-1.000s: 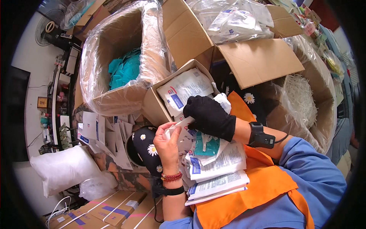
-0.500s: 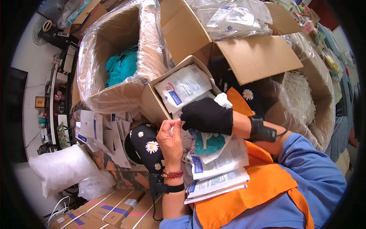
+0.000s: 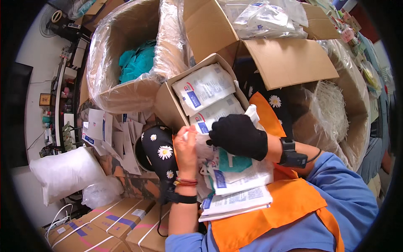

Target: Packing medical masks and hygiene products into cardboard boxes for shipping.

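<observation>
My left hand (image 3: 186, 149), bare and slightly blurred, pinches a white edge beside my gloved right hand. The black glove (image 3: 238, 136) covers my right hand, its fingers curled; what they hold is mostly hidden. A white scrap (image 3: 251, 114) sticks out past the glove. Right beneath lies an opened white packet (image 3: 241, 180) with a folded teal sheet (image 3: 235, 161) showing. More flat printed packets (image 3: 237, 203) are stacked nearer me on my orange apron (image 3: 268, 210). Just beyond my hands, a small carton (image 3: 168, 98) holds plump white-and-blue packets (image 3: 204, 88) in a row.
A plastic-lined box (image 3: 126, 98) with teal sheets (image 3: 137, 62) stands far left. At right, another lined box (image 3: 308, 107) holds white strands (image 3: 329, 109). An open carton (image 3: 289, 63) bears bagged packets (image 3: 268, 19). Folded white cartons (image 3: 100, 130), a white sack (image 3: 67, 170) and strapped boxes (image 3: 113, 220) lie left.
My hands have shifted slightly toward me relative to the carton, uncovering more of its second packet. The gloved hand has turned a little, and the white scrap beside it now stands up taller.
</observation>
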`<state>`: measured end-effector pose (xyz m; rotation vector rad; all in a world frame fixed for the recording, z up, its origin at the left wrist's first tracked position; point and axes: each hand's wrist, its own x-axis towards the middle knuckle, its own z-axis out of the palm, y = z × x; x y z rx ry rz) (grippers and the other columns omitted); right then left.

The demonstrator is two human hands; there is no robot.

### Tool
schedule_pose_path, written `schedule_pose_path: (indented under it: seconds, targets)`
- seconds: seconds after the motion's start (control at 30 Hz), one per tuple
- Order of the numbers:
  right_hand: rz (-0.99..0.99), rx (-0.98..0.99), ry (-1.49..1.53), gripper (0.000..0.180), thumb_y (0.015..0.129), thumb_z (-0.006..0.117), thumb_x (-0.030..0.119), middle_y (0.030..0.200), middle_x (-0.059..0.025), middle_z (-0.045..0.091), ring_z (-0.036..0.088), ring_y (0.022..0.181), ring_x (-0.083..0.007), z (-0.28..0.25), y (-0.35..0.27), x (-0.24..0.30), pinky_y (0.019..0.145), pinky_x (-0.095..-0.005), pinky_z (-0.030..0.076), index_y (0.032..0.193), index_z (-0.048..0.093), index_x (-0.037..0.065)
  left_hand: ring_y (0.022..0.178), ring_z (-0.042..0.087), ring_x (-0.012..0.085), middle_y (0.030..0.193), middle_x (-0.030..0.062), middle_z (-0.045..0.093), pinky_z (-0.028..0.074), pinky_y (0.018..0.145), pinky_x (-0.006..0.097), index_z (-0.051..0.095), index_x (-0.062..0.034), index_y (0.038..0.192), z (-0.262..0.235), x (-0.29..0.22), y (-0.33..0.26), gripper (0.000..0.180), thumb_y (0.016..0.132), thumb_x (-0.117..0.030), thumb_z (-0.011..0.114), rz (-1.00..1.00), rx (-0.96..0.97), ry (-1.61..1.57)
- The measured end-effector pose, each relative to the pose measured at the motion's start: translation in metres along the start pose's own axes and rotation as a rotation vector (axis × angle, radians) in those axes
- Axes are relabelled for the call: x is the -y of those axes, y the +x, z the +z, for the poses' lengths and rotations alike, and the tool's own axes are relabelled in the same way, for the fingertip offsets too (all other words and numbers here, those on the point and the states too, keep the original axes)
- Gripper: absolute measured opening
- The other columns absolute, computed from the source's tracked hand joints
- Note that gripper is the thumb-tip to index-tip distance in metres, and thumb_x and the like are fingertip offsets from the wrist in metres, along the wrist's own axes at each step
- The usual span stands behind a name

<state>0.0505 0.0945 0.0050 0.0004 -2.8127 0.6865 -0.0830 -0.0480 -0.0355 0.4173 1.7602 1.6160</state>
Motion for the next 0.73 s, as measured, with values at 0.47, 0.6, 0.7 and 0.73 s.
schedule_pose_path:
  seconds: [0.47, 0.6, 0.7, 0.73]
  targets:
    - [0.194, -0.249, 0.197, 0.023, 0.07, 0.078, 0.019, 0.084, -0.0105, 0.058, 0.061, 0.08, -0.0316, -0.007, 0.014, -0.008, 0.068, -0.0413, 0.049, 0.085, 0.064, 0.011, 0.085, 0.06, 0.0254, 0.088, 0.0049, 0.062, 0.044, 0.081, 0.037, 0.064, -0.0099, 0.092, -0.005, -0.064, -0.022, 0.018, 0.078, -0.009, 0.075, 0.607, 0.102, 0.921]
    - [0.174, -0.201, 0.205, 0.025, 0.071, 0.078, 0.019, 0.085, -0.0118, 0.059, 0.062, 0.081, -0.0324, 0.0, 0.016, -0.009, 0.068, -0.0416, 0.049, 0.088, 0.062, 0.01, 0.082, 0.06, 0.0255, 0.086, 0.004, 0.062, 0.044, 0.078, 0.037, 0.065, -0.0097, 0.092, -0.001, -0.058, -0.015, 0.011, 0.083, -0.012, 0.071, 0.775, 0.122, 1.014]
    - [0.18, -0.137, 0.152, 0.025, 0.073, 0.076, 0.022, 0.086, -0.0126, 0.059, 0.063, 0.081, -0.0328, -0.001, 0.018, -0.007, 0.068, -0.0415, 0.049, 0.09, 0.063, 0.01, 0.082, 0.059, 0.0261, 0.088, 0.0056, 0.064, 0.042, 0.078, 0.037, 0.065, -0.0076, 0.094, -0.005, -0.05, -0.01, 0.006, 0.09, -0.011, 0.065, 0.672, 0.159, 0.925]
    - [0.188, -0.044, 0.102, 0.025, 0.078, 0.072, 0.027, 0.086, -0.0126, 0.06, 0.064, 0.082, -0.0324, -0.002, 0.018, -0.006, 0.069, -0.0415, 0.05, 0.094, 0.064, 0.01, 0.084, 0.059, 0.0268, 0.089, 0.0051, 0.064, 0.042, 0.079, 0.037, 0.065, -0.0073, 0.095, -0.005, -0.048, -0.009, 0.007, 0.089, -0.011, 0.065, 0.589, 0.175, 0.877]
